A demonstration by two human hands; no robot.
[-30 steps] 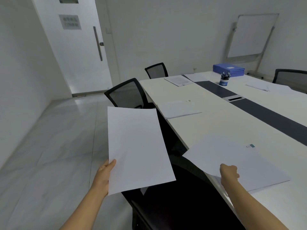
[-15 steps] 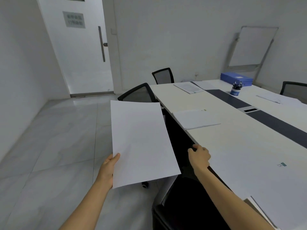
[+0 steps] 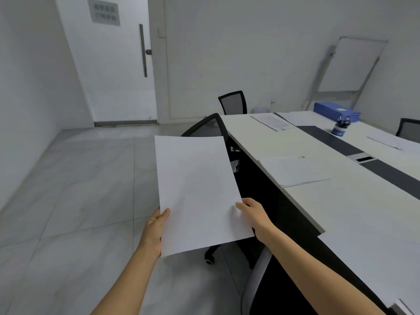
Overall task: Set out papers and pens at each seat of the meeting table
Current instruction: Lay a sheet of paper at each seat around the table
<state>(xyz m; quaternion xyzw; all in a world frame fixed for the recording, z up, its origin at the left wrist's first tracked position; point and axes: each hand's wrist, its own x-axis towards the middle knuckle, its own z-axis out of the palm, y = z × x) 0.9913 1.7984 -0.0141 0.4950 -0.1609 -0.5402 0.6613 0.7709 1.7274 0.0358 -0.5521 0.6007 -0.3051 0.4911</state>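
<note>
While left hand (image 3: 155, 228), right hand (image 3: 252, 215) grip one sheet (image 3: 197, 189): one pen-cup (image 3: 338, 131).

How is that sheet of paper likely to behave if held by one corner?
Probably floppy: the sheet looks thin, and the left hand and right hand each hold a lower edge. Likely very light, so a quick swing may bend it.

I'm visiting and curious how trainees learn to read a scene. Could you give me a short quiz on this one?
1. True or false: only the left hand holds the sheet of paper.
2. The pens stand in: A a blue cup, B a glass jar, C a wooden tray.
3. What stands by the far wall on the right?
Key: 1 false, the right hand holds it too; 2 A; 3 a whiteboard.
</note>
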